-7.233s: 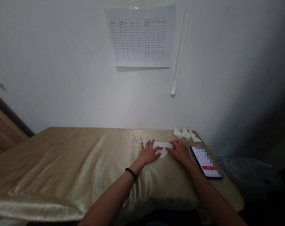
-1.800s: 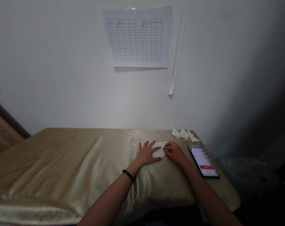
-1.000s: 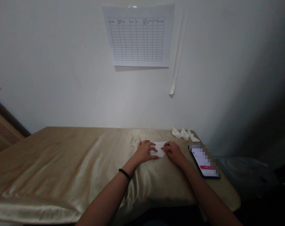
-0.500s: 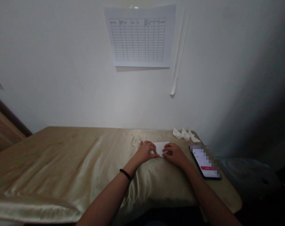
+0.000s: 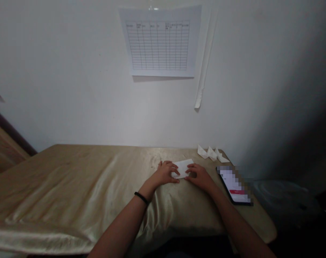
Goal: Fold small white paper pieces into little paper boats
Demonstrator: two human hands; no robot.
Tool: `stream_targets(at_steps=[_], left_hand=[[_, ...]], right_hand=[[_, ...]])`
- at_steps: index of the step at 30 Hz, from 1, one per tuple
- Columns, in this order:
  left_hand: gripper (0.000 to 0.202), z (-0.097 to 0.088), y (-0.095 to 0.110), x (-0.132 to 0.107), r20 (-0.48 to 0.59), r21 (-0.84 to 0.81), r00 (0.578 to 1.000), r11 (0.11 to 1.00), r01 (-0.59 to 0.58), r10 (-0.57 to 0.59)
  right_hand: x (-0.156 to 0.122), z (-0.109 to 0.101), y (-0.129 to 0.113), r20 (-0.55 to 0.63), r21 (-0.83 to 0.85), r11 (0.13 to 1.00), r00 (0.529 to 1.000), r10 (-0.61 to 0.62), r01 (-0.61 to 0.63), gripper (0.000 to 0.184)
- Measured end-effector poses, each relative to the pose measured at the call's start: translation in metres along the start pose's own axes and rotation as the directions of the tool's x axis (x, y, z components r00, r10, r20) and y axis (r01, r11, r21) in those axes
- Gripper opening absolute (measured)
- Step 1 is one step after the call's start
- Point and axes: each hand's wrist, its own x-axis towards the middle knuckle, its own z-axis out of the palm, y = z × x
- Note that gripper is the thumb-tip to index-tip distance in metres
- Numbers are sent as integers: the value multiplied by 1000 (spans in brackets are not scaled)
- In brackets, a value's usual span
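Observation:
Between my two hands is a small white piece of paper [image 5: 182,167], lying slightly slanted with its right end farther away. My left hand [image 5: 165,172] has its curled fingers on the paper's left end, with the thumb at the near edge. On the right end, my right hand [image 5: 199,175] grips with bent fingers and thumb. Parts of the paper are hidden under the fingertips. A black band [image 5: 141,197] circles my left wrist. Three folded white paper boats [image 5: 212,154] stand in a row beyond my right hand.
A phone [image 5: 234,186] with a lit screen lies right of my right forearm. A shiny gold cloth [image 5: 84,186] covers the table, wrinkled on the left. On the wall behind hang a printed table sheet [image 5: 160,44] and a loose white strip [image 5: 203,71].
The paper has turned a little, its right end tilting away from me. My left hand has shifted very slightly left; the right hand stays nearly in place.

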Motion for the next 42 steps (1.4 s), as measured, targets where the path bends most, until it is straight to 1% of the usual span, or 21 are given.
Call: stream_targets(at_steps=[4,7,9,12,17,23,26,29,33,38,42], left_hand=[[27,-2,-7,-1,-21,-15,1000,1000,-12,11],[16,0,-12,2,-58,-21,998,1000,22,-24],[12,1,-13,3,-84,-28,996,999,31,-34],[13,1,-10,5,-111,-37,993,999,26,-30],[14,-1,-5,3,-121,-54,990,997,61,-67],[18,2,1,4,-151,-78,983,992,95,-106],[26,5,6,6,-181,-85,975,990,117,-130],[32,8,11,7,-171,-74,980,993,89,-101],[24,10,12,7,-144,-11,989,999,46,-47],[21,11,8,6,-107,35,992,997,66,-62],[22,8,10,4,-87,51,994,996,71,-67]], right_hand=[[0,-1,-2,-11,32,999,1000,8,-7,14],[-1,-2,-4,-13,40,999,1000,10,-10,13],[-1,-2,-3,-10,46,999,1000,11,-11,12],[-1,-1,-2,7,67,998,1000,4,-4,14],[-1,-2,0,26,85,996,1000,12,-14,20],[0,-1,-1,23,79,997,1000,10,-12,14],[2,-1,-3,35,67,998,999,-5,2,13],[2,0,-4,40,40,999,999,7,-8,13],[3,3,-3,34,19,1000,999,20,-21,15],[3,8,3,16,15,1000,1000,16,-16,21],[4,8,9,21,61,998,1000,-15,14,20]])
